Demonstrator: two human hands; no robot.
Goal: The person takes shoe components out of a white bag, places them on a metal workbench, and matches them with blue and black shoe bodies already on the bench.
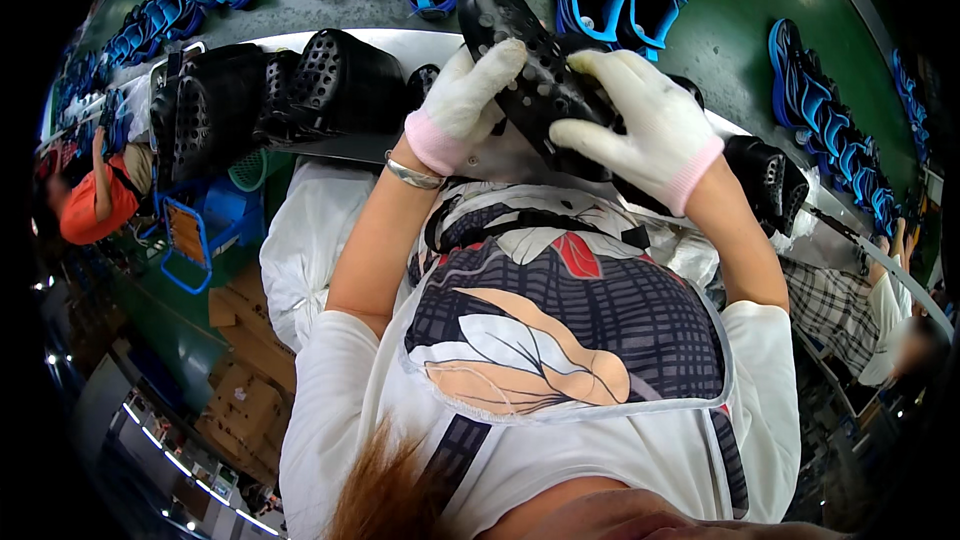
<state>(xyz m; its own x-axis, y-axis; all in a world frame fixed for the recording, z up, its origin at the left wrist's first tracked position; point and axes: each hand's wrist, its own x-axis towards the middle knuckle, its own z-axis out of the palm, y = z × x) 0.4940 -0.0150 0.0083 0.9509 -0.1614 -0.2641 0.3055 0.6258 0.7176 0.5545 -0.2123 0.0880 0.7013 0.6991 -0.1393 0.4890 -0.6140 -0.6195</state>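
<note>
Both of my hands wear white knit gloves with pink cuffs. Between them a black clog [537, 75] with round holes is held at a slant, one end pointing up and left. My left hand [462, 100] grips its left side, thumb lying on the holed surface. On the opposite side, my right hand [645, 120] has its thumb and fingers around the lower end. Parts of other black clogs show behind and beneath my hands, mostly hidden.
Black holed clogs [335, 80] stand along the bench to the left, with more clogs [765, 180] at the right. Beyond, blue-and-black sneakers [600, 0] line a green surface [720, 0]. Cardboard boxes [245, 400] and a blue-framed chair [187, 240] sit lower left. Other people work at both sides.
</note>
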